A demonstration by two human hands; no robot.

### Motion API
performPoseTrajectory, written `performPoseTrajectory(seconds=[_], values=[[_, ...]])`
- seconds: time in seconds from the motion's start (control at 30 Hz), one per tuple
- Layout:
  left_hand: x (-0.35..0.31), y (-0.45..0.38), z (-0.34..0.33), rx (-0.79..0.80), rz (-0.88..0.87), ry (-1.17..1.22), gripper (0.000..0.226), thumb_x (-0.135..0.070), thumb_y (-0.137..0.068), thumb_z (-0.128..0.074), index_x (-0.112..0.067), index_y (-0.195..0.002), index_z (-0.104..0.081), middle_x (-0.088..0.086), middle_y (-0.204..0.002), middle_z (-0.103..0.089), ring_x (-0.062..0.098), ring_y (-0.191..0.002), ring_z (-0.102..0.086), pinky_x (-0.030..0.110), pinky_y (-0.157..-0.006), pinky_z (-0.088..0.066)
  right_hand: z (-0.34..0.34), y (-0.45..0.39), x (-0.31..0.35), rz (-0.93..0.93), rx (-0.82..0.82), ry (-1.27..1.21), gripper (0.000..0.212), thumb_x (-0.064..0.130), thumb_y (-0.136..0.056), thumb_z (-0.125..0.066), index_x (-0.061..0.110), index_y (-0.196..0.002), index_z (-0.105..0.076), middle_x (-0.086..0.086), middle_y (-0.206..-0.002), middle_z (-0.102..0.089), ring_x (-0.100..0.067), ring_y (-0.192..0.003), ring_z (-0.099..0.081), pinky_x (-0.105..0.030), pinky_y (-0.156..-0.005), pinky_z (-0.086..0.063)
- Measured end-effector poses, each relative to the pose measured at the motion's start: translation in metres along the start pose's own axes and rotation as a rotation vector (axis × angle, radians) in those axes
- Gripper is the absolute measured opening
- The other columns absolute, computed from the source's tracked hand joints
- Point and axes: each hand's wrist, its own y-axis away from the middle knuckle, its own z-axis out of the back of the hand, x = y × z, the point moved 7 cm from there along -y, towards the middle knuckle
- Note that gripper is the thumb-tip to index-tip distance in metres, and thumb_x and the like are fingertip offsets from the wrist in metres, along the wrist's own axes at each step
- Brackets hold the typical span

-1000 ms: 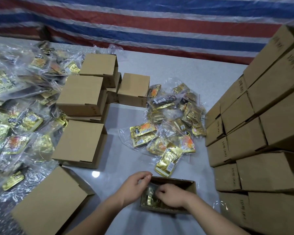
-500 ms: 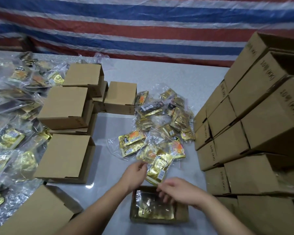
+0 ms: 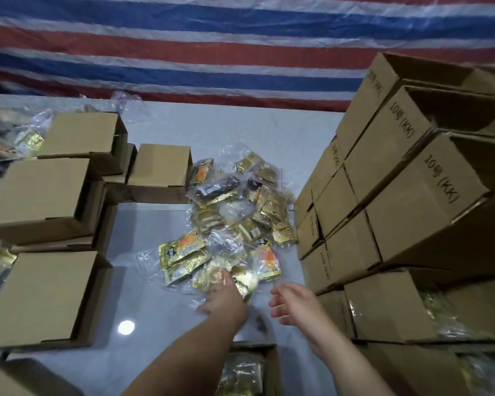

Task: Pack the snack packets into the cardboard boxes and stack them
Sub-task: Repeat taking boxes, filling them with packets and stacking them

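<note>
Both hands have left the open box [image 3: 265, 364] and gone forward to the pile of snack packets [image 3: 235, 221] since half a second ago. That box now sits at the bottom edge, half cut off and partly hidden by the left forearm, with shiny gold packets dimly visible inside. The left hand [image 3: 225, 295] lies on the near edge of the pile, fingertips on a gold packet [image 3: 242, 277]; motion blur hides the fingers, so I cannot tell whether they grip it or only touch it. The right hand [image 3: 293, 302] hovers just right of it above the grey table [image 3: 160, 281], fingers loosely spread and holding nothing. Closed boxes [image 3: 49, 295] stand on the left, with more packets behind them cut off and blurred at the frame edge. On the right rises a stack of boxes [image 3: 406, 218], cut off by the frame; print on their sides is hard to read. A striped tarp [image 3: 212, 52] hangs behind.
</note>
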Motion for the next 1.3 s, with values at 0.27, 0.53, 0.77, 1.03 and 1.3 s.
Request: performPoseTrajectory(seconds=[0.27, 0.53, 0.77, 1.03, 1.3], values=[[-0.007, 0.011, 0.037, -0.111, -0.169, 0.225, 0.113, -0.033, -0.075, -0.077, -0.019, -0.154, 0.003, 0.017, -0.134, -0.046, 0.032, -0.109, -0.060, 0.043, -0.089, -0.055, 0.005, -0.005, 0.003, 0.039, -0.065, 0.013, 0.019, 0.022, -0.100, -0.052, 0.021, -0.093, -0.069, -0.004, -0.092, -0.072, -0.014, -0.079, -0.067, -0.027, -0.067, -0.049], [-0.003, 0.091, 0.150, -0.558, -0.512, 0.513, 0.101, -0.035, -0.075, -0.069, -0.007, -0.154, -0.013, 0.009, -0.146, -0.037, 0.023, -0.135, -0.036, 0.023, -0.107, -0.029, -0.035, 0.025, 0.088, 0.330, -0.106, -0.179, 0.049, 0.036, -0.094, -0.064, 0.034, -0.137, -0.040, 0.008, -0.124, -0.058, 0.000, -0.104, -0.059, -0.021, -0.084, -0.047], [0.002, 0.160, 0.201, -0.528, -0.763, 0.644, 0.017, -0.017, -0.075, -0.063, -0.026, -0.089, -0.058, -0.002, -0.086, -0.057, 0.003, -0.078, -0.053, 0.023, -0.065, -0.041, -0.076, 0.046, 0.140, 0.344, 0.121, -0.295, 0.055, 0.027, -0.088, -0.075, 0.020, -0.136, -0.048, -0.003, -0.120, -0.070, -0.013, -0.103, -0.070, -0.029, -0.086, -0.057], [0.039, 0.178, 0.179, 0.038, -0.822, 1.099, 0.031, -0.016, -0.084, -0.073, -0.030, -0.112, -0.067, -0.009, -0.107, -0.073, 0.010, -0.106, -0.066, 0.021, -0.091, -0.053, -0.047, 0.059, 0.114, 0.185, 0.173, -0.463, 0.052, 0.020, -0.077, -0.074, 0.000, -0.123, -0.062, -0.024, -0.114, -0.069, -0.037, -0.094, -0.067, -0.041, -0.071, -0.057], [0.137, 0.128, 0.051, -0.050, -0.513, 0.576, 0.036, -0.026, -0.095, -0.063, -0.018, -0.129, -0.059, -0.006, -0.132, -0.059, 0.006, -0.121, -0.054, 0.025, -0.107, -0.041, -0.077, 0.102, 0.053, 0.616, 0.456, 0.557, 0.046, 0.011, -0.086, -0.067, 0.049, -0.113, -0.066, 0.019, -0.102, -0.072, 0.005, -0.090, -0.063, -0.017, -0.084, -0.050]])
